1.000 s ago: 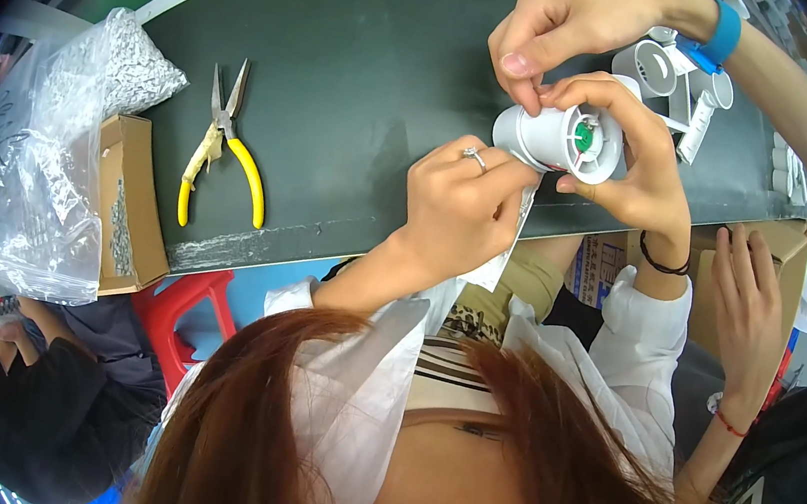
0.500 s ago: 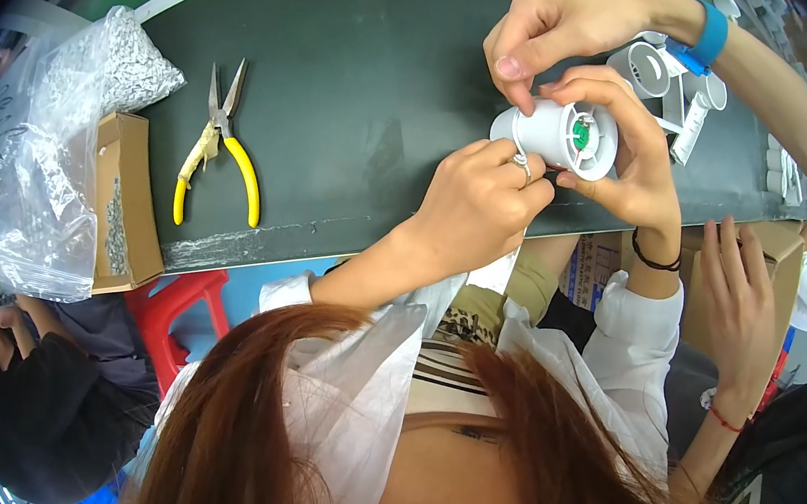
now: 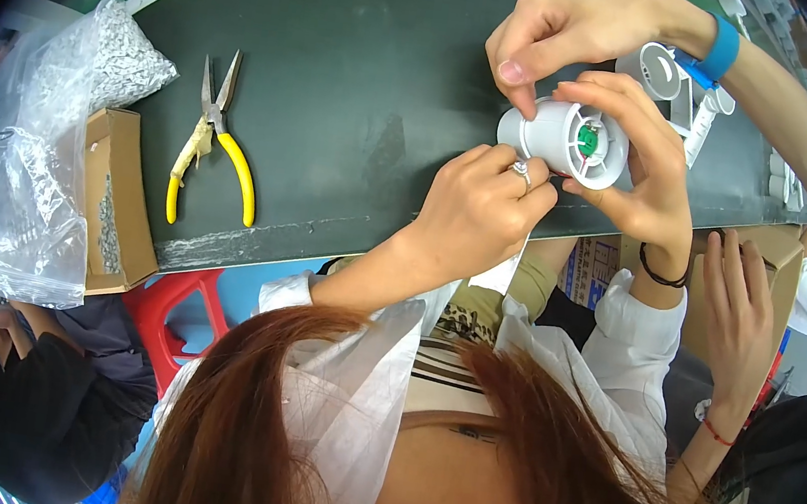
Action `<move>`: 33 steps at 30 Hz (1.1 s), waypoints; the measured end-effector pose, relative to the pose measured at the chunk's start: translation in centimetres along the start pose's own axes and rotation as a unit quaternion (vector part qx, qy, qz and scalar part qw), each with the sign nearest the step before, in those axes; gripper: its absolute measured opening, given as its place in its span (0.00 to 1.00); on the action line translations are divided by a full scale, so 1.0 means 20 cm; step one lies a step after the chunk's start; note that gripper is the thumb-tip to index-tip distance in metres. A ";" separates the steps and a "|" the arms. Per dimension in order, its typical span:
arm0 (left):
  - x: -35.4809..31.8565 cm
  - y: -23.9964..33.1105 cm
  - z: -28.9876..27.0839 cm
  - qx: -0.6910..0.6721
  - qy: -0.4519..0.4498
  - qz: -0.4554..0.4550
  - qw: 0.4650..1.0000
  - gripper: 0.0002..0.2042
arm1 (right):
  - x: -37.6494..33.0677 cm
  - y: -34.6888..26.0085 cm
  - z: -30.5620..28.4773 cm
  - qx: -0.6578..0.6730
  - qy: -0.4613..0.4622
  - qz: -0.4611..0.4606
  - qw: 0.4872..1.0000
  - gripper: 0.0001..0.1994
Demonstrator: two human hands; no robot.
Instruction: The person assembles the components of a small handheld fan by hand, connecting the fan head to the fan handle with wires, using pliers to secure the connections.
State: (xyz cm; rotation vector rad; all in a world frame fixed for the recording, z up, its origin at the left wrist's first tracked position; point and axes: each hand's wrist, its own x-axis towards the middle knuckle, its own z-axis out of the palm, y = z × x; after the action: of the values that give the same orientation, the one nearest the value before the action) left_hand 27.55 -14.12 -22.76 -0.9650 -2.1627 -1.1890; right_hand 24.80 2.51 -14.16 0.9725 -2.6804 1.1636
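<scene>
A white plastic cylindrical housing (image 3: 551,137) lies sideways above the bench's near edge. A green part shows inside its spoked right end. My right hand (image 3: 650,172), with a black band at the wrist, wraps round that end and grips it. Along the housing's near side, my left hand (image 3: 490,202), wearing a ring, is closed with curled fingers; its fingertips are hidden, so what they pinch cannot be made out. A thin pale line, ring or cord, runs round the housing between the hands. Another person's hand (image 3: 560,45), with a blue wristband, touches the housing from the far side.
Yellow-handled pliers (image 3: 218,144) lie left on the dark bench (image 3: 340,113). Beyond them are an open cardboard box (image 3: 132,209) and a clear bag (image 3: 23,195) of small grey pieces. White plastic parts (image 3: 655,73) stand at right. Another person's second hand (image 3: 740,298) hangs near a carton (image 3: 786,254).
The housing and both my hands have shifted slightly right in the picture. The other person's finger stays on the housing. My grip looks the same.
</scene>
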 end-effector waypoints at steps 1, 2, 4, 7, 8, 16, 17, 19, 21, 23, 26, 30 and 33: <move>0.00 0.00 0.01 0.001 0.010 -0.002 1.000 0.05 | 0.00 0.00 0.00 -0.009 0.000 -0.001 1.000 0.28; 0.00 0.00 0.01 0.001 0.010 -0.003 1.000 0.05 | 0.00 0.00 0.00 -0.008 -0.001 -0.001 1.000 0.28; -0.01 0.01 0.00 0.005 -0.008 0.000 1.000 0.04 | 0.00 0.00 0.00 0.002 0.003 -0.002 1.000 0.28; -0.01 0.00 0.01 -0.002 0.003 -0.001 1.000 0.04 | -0.01 0.01 0.00 0.009 0.007 -0.002 1.000 0.28; -0.01 0.00 0.02 -0.003 0.002 -0.001 1.000 0.04 | -0.02 0.01 -0.01 0.010 0.006 -0.001 1.000 0.28; -0.01 0.00 0.02 -0.020 0.009 -0.010 1.000 0.05 | -0.03 0.02 -0.01 0.010 -0.022 0.017 1.000 0.32; -0.02 0.00 0.02 -0.021 0.009 -0.012 1.000 0.05 | -0.02 0.03 -0.01 0.011 -0.023 0.018 1.000 0.32; -0.02 0.00 0.02 -0.018 0.014 -0.014 1.000 0.04 | -0.02 0.02 -0.01 0.017 -0.020 0.017 1.000 0.32; -0.01 0.00 0.02 -0.019 0.015 -0.014 1.000 0.04 | -0.02 0.01 0.01 0.022 -0.002 0.017 1.000 0.31; 0.00 0.00 0.03 -0.024 0.015 -0.016 0.999 0.04 | -0.02 0.01 0.01 0.025 0.016 0.020 0.999 0.29; 0.00 0.00 0.03 -0.034 0.014 -0.022 0.999 0.04 | -0.01 0.00 0.01 0.014 0.009 0.014 1.000 0.29; -0.01 -0.01 0.03 -0.028 0.014 -0.020 0.999 0.04 | 0.00 -0.01 0.01 -0.001 0.001 0.007 1.000 0.29; -0.01 0.00 0.02 -0.025 0.013 -0.020 0.999 0.05 | 0.00 0.00 0.00 -0.016 -0.030 0.007 0.999 0.30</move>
State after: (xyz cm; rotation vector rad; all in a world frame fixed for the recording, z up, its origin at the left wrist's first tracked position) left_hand 27.61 -13.84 -23.21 -0.9261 -2.1515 -1.2723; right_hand 24.88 2.56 -14.08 1.0016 -2.7465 1.1092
